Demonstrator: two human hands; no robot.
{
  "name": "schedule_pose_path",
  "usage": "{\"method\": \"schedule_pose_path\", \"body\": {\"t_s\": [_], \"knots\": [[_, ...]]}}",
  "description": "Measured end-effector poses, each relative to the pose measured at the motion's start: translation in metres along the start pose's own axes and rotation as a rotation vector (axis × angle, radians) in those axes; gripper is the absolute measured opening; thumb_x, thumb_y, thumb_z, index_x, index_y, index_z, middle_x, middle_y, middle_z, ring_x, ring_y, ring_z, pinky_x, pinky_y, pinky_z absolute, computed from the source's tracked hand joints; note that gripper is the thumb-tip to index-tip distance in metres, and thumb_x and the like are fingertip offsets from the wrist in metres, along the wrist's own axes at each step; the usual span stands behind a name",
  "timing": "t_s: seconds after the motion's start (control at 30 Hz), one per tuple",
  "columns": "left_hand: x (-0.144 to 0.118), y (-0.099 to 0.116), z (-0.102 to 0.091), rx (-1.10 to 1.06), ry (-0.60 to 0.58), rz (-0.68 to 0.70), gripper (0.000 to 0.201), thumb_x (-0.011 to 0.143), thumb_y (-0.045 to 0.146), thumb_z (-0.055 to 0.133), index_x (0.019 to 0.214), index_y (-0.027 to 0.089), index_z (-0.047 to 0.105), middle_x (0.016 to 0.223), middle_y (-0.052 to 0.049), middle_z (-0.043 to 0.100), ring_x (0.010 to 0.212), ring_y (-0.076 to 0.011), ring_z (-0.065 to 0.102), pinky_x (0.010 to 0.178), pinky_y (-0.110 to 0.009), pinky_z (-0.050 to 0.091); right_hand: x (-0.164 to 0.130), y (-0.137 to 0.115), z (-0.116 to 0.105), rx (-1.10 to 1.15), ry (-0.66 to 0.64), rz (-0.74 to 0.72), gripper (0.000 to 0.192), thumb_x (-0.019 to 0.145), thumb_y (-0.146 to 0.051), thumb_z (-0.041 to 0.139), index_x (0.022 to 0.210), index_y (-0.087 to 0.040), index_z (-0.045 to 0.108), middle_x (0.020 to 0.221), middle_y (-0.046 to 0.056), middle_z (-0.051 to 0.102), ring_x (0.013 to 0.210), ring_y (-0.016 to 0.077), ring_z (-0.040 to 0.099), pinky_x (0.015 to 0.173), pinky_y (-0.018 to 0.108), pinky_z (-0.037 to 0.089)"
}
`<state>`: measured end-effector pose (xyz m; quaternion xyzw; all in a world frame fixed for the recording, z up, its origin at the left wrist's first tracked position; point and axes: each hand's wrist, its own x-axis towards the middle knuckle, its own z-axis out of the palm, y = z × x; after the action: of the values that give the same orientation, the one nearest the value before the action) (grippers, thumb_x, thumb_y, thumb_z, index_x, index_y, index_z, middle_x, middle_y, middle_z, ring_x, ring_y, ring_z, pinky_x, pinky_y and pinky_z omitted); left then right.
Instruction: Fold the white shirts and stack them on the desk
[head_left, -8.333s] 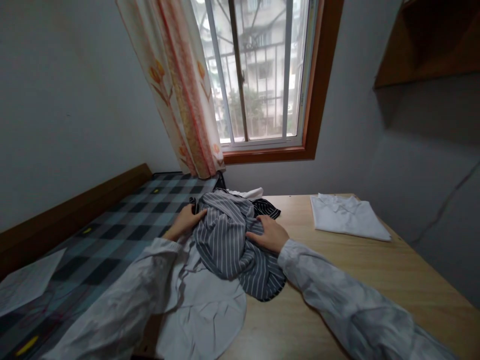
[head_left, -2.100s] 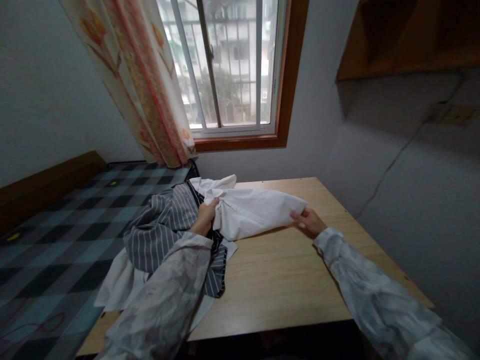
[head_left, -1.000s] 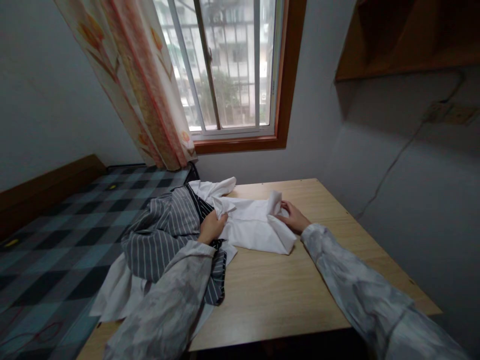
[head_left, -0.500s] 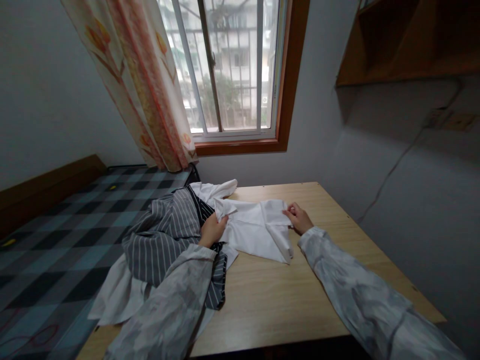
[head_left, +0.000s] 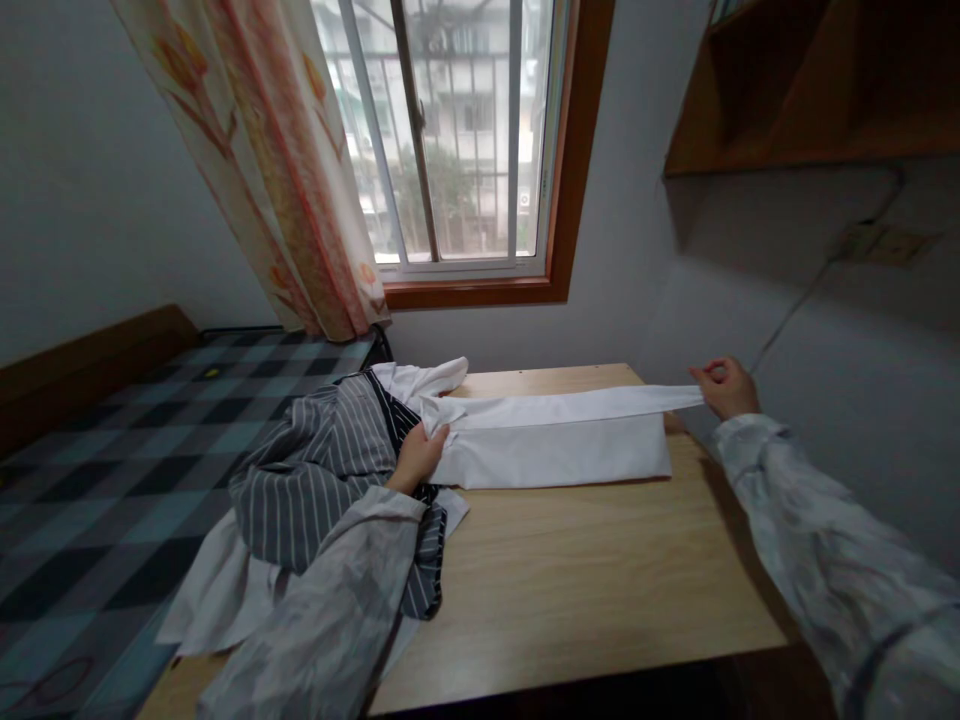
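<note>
A white shirt (head_left: 555, 455) lies stretched across the wooden table (head_left: 570, 580). My left hand (head_left: 420, 455) grips its collar end at the left. Out past the table's right edge, my right hand (head_left: 724, 387) pinches the tip of a long white sleeve (head_left: 570, 405) and holds it taut above the shirt. Both my arms wear pale crumpled sleeves.
A grey striped garment (head_left: 315, 470) is heaped on the table's left end over another white cloth (head_left: 217, 600). A checked bed (head_left: 112, 450) lies to the left. Behind are a barred window (head_left: 450, 130), a patterned curtain (head_left: 270, 150) and a wall shelf (head_left: 810, 90).
My right hand has drawn the white sleeve far out to the right, unfolding the shirt flat along the table. My left hand stays at the collar end.
</note>
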<state>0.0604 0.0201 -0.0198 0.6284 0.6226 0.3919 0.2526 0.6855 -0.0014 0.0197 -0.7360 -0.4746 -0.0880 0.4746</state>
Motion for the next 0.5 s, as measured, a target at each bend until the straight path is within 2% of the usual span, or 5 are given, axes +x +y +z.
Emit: {"method": "schedule_pose_path", "body": {"t_s": [0.07, 0.17, 0.27, 0.4, 0.5], "knots": [[-0.003, 0.005, 0.002, 0.067, -0.003, 0.002, 0.04, 0.094, 0.042, 0.064, 0.121, 0.015, 0.077, 0.126, -0.016, 0.08, 0.121, -0.036, 0.074, 0.104, -0.043, 0.057, 0.003, 0.01, 0.004, -0.039, -0.135, 0.0, 0.041, 0.087, -0.064, 0.07, 0.086, -0.026, 0.056, 0.074, 0.006, 0.067, 0.064, 0.0207, 0.057, 0.063, 0.033, 0.041], [-0.012, 0.013, 0.0, 0.174, 0.013, -0.003, 0.045, 0.093, 0.042, 0.067, 0.129, 0.015, 0.07, 0.127, -0.018, 0.078, 0.12, -0.0373, 0.074, 0.101, -0.044, 0.057, -0.008, 0.006, 0.015, -0.166, -0.297, -0.017, 0.034, 0.087, -0.056, 0.07, 0.081, -0.025, 0.056, 0.079, 0.008, 0.067, 0.071, 0.0221, 0.056, 0.068, 0.035, 0.041], [-0.022, 0.025, -0.006, 0.312, 0.078, 0.025, 0.067, 0.088, 0.041, 0.075, 0.144, 0.011, 0.056, 0.138, -0.024, 0.07, 0.122, -0.0401, 0.071, 0.101, -0.048, 0.057, -0.029, -0.018, 0.022, -0.299, -0.313, -0.087, 0.027, 0.084, -0.047, 0.07, 0.089, -0.022, 0.063, 0.095, 0.014, 0.07, 0.087, 0.0275, 0.059, 0.08, 0.039, 0.044], [-0.028, 0.046, -0.012, 0.504, 0.197, 0.352, 0.09, 0.08, 0.031, 0.084, 0.158, 0.012, 0.042, 0.165, -0.026, 0.045, 0.148, -0.044, 0.049, 0.122, -0.056, 0.041, -0.057, -0.073, 0.033, -0.25, -0.205, -0.385, 0.028, 0.087, -0.031, 0.066, 0.108, -0.013, 0.068, 0.118, 0.027, 0.068, 0.117, 0.0383, 0.055, 0.11, 0.056, 0.034], [-0.02, 0.058, -0.003, 0.551, 0.017, 0.592, 0.079, 0.078, 0.027, 0.086, 0.15, 0.019, 0.055, 0.16, -0.02, 0.054, 0.149, -0.0419, 0.048, 0.128, -0.055, 0.035, -0.083, -0.124, 0.051, -0.153, -0.325, -0.565, 0.027, 0.091, -0.031, 0.068, 0.113, -0.016, 0.069, 0.122, 0.021, 0.07, 0.122, 0.0344, 0.055, 0.119, 0.051, 0.03]]}}
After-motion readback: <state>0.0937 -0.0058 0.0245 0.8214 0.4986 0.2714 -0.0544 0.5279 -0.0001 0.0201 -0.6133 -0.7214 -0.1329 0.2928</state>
